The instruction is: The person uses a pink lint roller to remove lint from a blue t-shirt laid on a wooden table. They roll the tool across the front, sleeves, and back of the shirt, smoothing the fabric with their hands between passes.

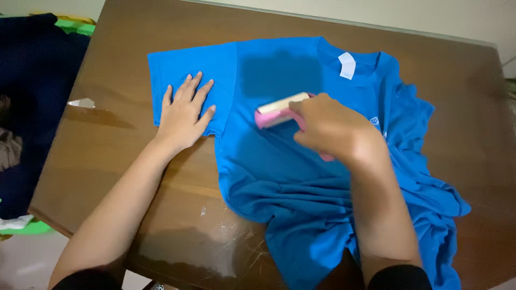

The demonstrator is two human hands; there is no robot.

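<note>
Item: blue T-shirt (301,172), spread mid-counter (473,134), collar twd far edge, hem over near edge. Our left hand (183,115) lies flat, fingers apart, on sleeve, prob. to pin fabric. Right hand (328,126) clamped on pink lint roller (277,111); roller axis runs near-left to far-right.

Roller (280,110) on shirt (279,177), shirt on table (457,107).
</note>
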